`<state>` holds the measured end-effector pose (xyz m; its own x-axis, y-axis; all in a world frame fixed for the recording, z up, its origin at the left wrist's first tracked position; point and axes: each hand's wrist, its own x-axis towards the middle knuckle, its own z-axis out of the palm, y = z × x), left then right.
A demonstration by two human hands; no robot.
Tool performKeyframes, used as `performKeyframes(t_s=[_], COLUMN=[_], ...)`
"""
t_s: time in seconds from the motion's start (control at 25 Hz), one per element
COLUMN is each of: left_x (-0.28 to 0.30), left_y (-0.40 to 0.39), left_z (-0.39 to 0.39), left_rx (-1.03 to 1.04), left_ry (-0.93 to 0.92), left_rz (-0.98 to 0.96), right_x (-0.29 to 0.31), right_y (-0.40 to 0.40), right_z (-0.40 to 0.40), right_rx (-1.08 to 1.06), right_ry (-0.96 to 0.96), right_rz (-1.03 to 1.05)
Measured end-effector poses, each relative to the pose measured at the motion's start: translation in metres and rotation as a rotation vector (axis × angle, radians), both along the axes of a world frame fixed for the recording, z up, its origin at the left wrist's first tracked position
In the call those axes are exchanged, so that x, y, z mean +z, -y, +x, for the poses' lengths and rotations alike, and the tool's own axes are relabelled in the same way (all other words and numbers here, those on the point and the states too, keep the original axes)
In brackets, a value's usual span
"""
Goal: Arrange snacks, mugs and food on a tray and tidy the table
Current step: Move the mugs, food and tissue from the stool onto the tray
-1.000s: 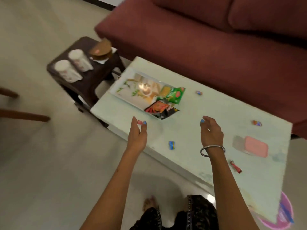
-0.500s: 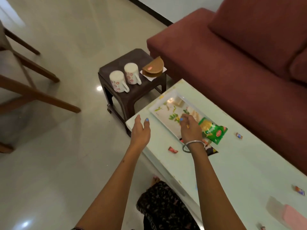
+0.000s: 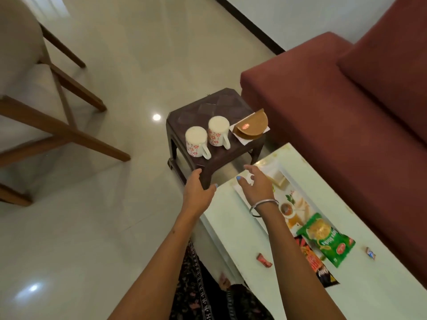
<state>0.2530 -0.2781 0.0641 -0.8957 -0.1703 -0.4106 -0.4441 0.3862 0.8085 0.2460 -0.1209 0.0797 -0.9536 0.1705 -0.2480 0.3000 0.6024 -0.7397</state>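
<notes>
Two white mugs with red flowers, one nearer [image 3: 196, 142] and one farther [image 3: 218, 131], stand on a dark brown stool [image 3: 215, 112]. Beside them a brown half-round food pack [image 3: 251, 127] lies on a white napkin. My left hand [image 3: 198, 192] is open, at the stool's near corner. My right hand [image 3: 256, 184] is open, above the near end of the patterned tray [image 3: 240, 188] on the pale table [image 3: 254, 285]. A green snack bag [image 3: 325, 239] and a red-black bag [image 3: 316, 264] lie on the tray's far end.
A small red candy [image 3: 264, 260] and a blue-white candy [image 3: 370, 252] lie loose on the table. A maroon sofa [image 3: 335, 100] runs along the table's far side. A wooden chair [image 3: 46, 107] stands on the shiny floor at the left.
My view has swung toward the stool. My right hand has left the tray's middle and reached to the tray's stool end. My left hand has moved forward to the stool's corner.
</notes>
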Motion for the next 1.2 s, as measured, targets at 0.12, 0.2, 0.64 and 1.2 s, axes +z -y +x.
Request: performKeyframes(t_s=[0.12, 0.2, 0.64, 1.2], left_x=[-0.005, -0.008, -0.057, -0.04], left_y=[0.019, 0.031, 0.046, 0.025], left_z=[-0.055, -0.096, -0.225, -0.204], left_rx=[-0.053, -0.107, -0.701, -0.711], left_ry=[-0.023, -0.035, 0.168, 0.096], left_rz=[-0.011, -0.091, -0.528, -0.53], right_x=[-0.008, -0.014, -0.076, -0.053], right_y=[0.022, 0.035, 0.066, 0.022], right_z=[-0.06, -0.104, -0.255, -0.216], right_rx=[0.052, 0.057, 0.35, 0.247], right_ry=[0.045, 0.094, 0.299, 0.241], right_rz=[0.067, 0.115, 0.489, 0.441])
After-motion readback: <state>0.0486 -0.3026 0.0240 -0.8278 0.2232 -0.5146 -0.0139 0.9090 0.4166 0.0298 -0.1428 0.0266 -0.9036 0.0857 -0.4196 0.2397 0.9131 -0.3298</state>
